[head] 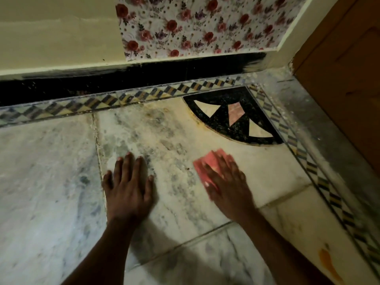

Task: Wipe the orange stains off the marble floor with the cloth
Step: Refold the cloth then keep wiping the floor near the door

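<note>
Marble floor (51, 182): large pale slabs with grey veining and dark mottled patches, divided by thin grout joints, surface dull and dusty. A checkered inlay border (127, 97) of dark, yellow and pale diamonds runs along the far edge and turns down the right side. In the corner sits a black quarter-circle inlay (224, 120) of speckled stone set with three pale and pink triangles; a yellowish rim follows its curved edge.

Wall (51, 33): smooth cream finish above a glossy black skirting (123, 79). A floral-print sheet (195, 25), red and purple flowers on white, covers the wall's right part. A brown wooden panel (345, 68) stands at the right.

Left hand (128, 186): flat on the marble, palm down, fingers spread apart, gripping nothing.

Right hand (226, 179): blurred, laid palm down with fingers extended, pressing flat on the cloth (207, 163). The cloth is pink-red, folded roughly rectangular, lying on the pale slab near the black inlay, mostly beneath the fingers.

Orange stain (327, 262): an elongated streak on the marble at lower right, just beside the border, well apart from the cloth.
</note>
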Demonstrator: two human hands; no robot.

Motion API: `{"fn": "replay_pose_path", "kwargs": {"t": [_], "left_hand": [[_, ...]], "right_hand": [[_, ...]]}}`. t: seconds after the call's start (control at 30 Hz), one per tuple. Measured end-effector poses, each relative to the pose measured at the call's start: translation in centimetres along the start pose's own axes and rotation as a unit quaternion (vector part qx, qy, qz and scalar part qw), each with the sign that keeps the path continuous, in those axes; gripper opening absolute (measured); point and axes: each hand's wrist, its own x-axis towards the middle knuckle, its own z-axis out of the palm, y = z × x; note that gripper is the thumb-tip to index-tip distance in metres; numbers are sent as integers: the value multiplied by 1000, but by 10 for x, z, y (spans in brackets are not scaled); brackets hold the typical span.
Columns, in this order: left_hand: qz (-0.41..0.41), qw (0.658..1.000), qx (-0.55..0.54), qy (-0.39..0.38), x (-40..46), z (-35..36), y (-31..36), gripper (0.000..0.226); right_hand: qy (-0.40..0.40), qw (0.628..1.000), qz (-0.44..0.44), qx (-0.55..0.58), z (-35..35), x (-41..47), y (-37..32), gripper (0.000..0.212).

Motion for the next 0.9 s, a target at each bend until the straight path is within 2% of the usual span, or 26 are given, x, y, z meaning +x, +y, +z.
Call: {"fn": "replay_pose_path", "kwargs": {"t": [0.07,0.1,0.13,0.2,0.23,0.3,0.37,0.43,0.47,0.5,0.57,0.67,0.73,0.8,0.9], "left_hand": [[4,1000,-4,2,-2,-2,0,73],[6,1000,-4,5,-2,-3,0,73],[9,1000,-5,7,-2,-2,-1,72],[10,1000,-6,10,-1,0,0,73],[12,1000,-4,14,-2,2,0,73],[17,999,-16,23,-5,4,0,73],[28,999,-31,34,-5,2,-1,72],[47,997,-46,31,-8,-1,3,71],[62,996,-52,23,-12,-4,5,71],[76,995,-56,15,-15,-7,6,71],[124,991,-51,2,-25,-11,9,73],[225,972,-68,-1,-38,1,30,73],[267,959,-92,-12,-51,21,61,72],[274,953,-124,-33,-66,38,104,73],[264,952,-145,-52,-104,55,159,73]], "right_hand": [[-44,997,52,-29,-3,-40,38,59],[-44,993,108,-28,-4,-43,60,60],[-27,982,187,-1,-4,-36,76,62],[3,938,340,74,-6,2,94,66],[9,925,366,99,-8,21,92,66],[1,945,315,89,-9,43,73,63],[-3,983,179,47,-2,29,46,66],[13,999,43,12,5,-33,21,65],[11,1000,18,15,7,-69,20,63],[-8,1000,18,16,6,-97,27,62],[-41,993,108,9,2,-125,63,65],[-17,947,309,83,-4,-97,110,67],[-17,920,372,122,-8,-69,110,66],[-5,940,326,98,-5,-69,91,65],[17,983,178,40,1,-145,58,66]]}}
